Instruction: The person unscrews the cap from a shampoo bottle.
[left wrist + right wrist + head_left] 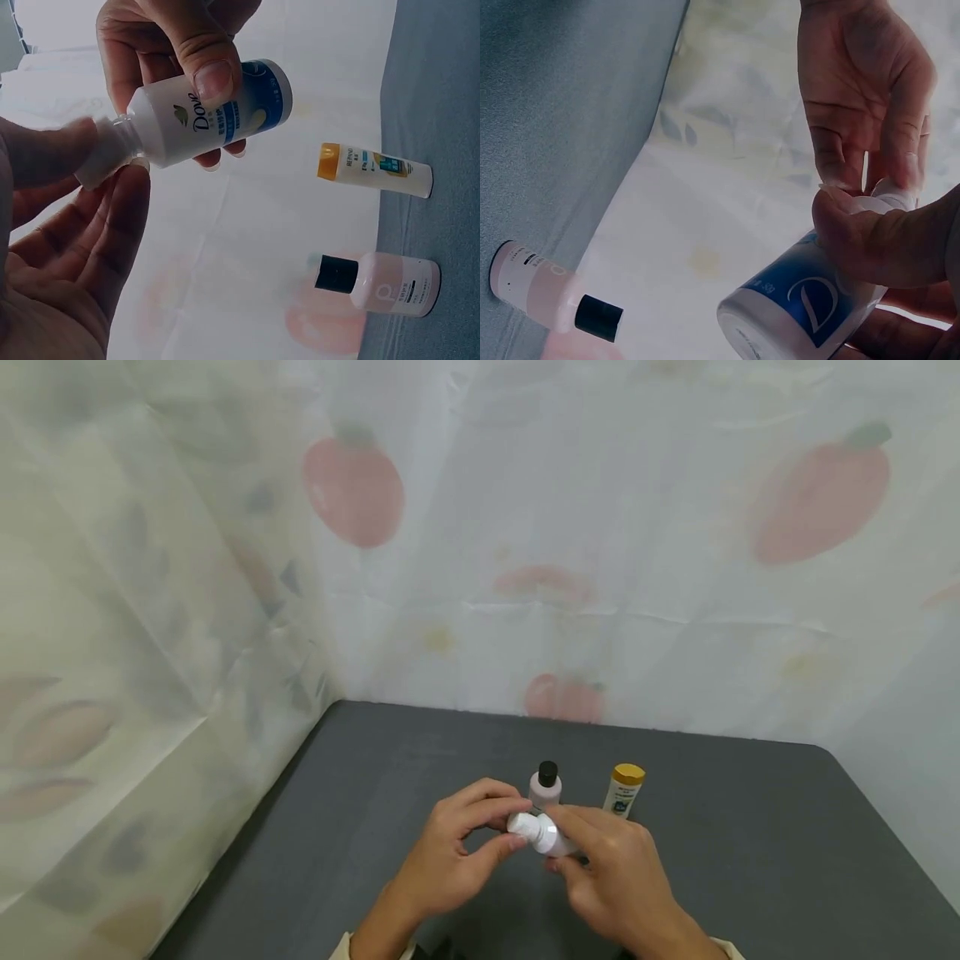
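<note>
A small white Dove bottle (161, 124) with a blue band near its base is held tilted above the table. My right hand (618, 868) grips its body, thumb across the label. With thumb and fingers, my left hand (450, 856) pinches the white cap (101, 165) at the bottle's top. Between cap and shoulder the narrow neck shows; whether the cap still sits on the thread I cannot tell. Behind the hands stand a pale pink bottle (544, 789) with a black cap and, to its right, a white bottle (622, 795) with a yellow-orange cap.
The dark grey table (390, 785) stretches out on both sides of the hands. White sheeting (480, 510) with faded fruit prints hangs along its back and left edges.
</note>
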Action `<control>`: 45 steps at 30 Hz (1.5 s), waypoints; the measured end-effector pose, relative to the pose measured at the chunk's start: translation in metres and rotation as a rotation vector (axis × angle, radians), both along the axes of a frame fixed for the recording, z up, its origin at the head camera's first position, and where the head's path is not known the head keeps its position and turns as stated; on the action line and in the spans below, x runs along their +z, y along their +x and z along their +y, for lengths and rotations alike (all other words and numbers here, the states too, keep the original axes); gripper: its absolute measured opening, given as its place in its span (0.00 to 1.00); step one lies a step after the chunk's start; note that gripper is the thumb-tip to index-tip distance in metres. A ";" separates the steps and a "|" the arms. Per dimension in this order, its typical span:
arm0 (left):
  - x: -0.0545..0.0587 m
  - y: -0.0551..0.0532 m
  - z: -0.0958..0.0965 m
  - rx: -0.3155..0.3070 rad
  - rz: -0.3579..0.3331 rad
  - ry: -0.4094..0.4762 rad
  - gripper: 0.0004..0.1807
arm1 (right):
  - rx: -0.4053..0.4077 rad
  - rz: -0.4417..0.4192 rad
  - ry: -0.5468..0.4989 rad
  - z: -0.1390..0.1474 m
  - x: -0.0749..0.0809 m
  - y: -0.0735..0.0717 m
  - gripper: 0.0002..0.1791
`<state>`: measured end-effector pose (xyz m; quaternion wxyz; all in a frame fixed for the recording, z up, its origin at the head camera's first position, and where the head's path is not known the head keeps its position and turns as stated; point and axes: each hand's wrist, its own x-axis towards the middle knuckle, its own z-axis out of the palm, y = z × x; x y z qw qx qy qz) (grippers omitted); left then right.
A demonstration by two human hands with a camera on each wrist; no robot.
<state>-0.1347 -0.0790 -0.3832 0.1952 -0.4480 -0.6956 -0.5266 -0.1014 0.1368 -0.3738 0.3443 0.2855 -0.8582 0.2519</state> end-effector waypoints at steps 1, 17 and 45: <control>0.000 0.000 0.000 0.004 -0.009 -0.003 0.18 | 0.002 -0.001 -0.002 0.000 0.000 0.000 0.31; 0.005 -0.003 -0.003 -0.012 -0.009 0.023 0.15 | 0.017 -0.015 -0.018 -0.003 0.002 -0.003 0.32; 0.002 -0.003 -0.008 -0.021 -0.071 0.017 0.17 | -0.005 -0.010 -0.015 -0.007 0.001 -0.003 0.32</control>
